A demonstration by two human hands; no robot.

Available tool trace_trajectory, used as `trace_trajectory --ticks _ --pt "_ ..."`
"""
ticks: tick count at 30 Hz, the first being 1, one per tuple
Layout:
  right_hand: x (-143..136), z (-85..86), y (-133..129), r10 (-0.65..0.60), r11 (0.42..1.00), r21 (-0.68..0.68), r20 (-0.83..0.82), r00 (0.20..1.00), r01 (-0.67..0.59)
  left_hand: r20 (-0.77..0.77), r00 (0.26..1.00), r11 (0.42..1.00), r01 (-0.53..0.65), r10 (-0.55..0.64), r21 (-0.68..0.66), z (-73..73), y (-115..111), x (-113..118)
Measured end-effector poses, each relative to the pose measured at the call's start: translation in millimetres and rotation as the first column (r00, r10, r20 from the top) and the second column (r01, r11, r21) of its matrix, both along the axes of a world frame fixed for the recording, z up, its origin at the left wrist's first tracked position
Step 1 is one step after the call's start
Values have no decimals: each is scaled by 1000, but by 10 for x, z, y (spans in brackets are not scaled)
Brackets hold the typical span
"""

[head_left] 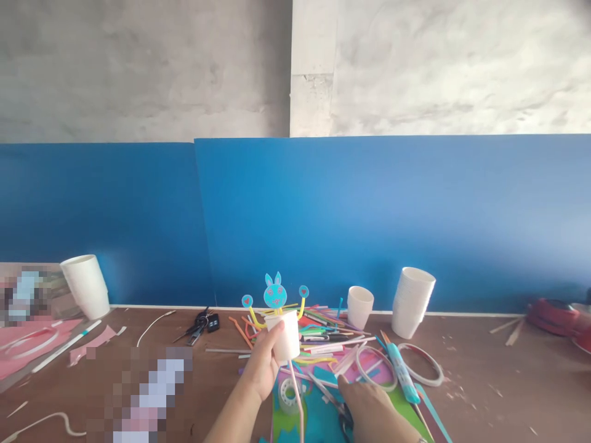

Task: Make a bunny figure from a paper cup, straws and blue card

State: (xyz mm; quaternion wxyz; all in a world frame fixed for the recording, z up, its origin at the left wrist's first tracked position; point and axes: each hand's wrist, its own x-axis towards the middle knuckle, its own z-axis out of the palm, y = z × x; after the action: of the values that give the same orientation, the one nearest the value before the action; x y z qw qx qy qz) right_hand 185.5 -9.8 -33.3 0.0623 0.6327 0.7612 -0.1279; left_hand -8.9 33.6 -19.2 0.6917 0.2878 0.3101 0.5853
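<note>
In my left hand [263, 366] is a white paper cup [288, 339], gripped around its side with the thumb across the front. A blue rabbit face [276, 296] with pointed ears stands above its rim. Bent yellow straws [301, 307] stick out on both sides, tipped with blue discs bearing red hearts. A pale pink straw [298, 397] hangs from the cup's bottom. My right hand [369, 403] is low over the craft pile, beside scissors [345, 419] and blue paper pieces [325, 375]. Its fingers point away and are mostly hidden, so any hold is unclear.
Tape [289, 394] lies on coloured paper, with pens and straws [323, 337] behind. A single cup [360, 306], stacked cups [412, 301], a glue tube [402, 374] and white rings [427, 366] are rightward. Keys [201, 325] lie left. A blue partition [369, 215] closes the back.
</note>
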Motion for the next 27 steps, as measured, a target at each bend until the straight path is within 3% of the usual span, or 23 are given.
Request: trace_trajectory --ticks 6,9,14,20,27 --pt "213 -7 76 27 999 48 -175 984 -19 -41 999 1000 -16 17 17 51 10 -62" --pt "380 15 160 -6 997 -77 -339 941 -22 -41 999 1000 -23 23 10 59 19 -88" --pt "532 97 228 -72 955 -272 -605 793 -121 -48 999 1000 -11 13 26 45 30 -98" --pt "426 385 179 -43 929 -326 -567 822 -177 -120 990 995 85 -79 43 33 13 -82" --pt "115 585 236 93 966 -166 -499 862 -200 -283 945 971 204 -162 124 23 -20 -33"
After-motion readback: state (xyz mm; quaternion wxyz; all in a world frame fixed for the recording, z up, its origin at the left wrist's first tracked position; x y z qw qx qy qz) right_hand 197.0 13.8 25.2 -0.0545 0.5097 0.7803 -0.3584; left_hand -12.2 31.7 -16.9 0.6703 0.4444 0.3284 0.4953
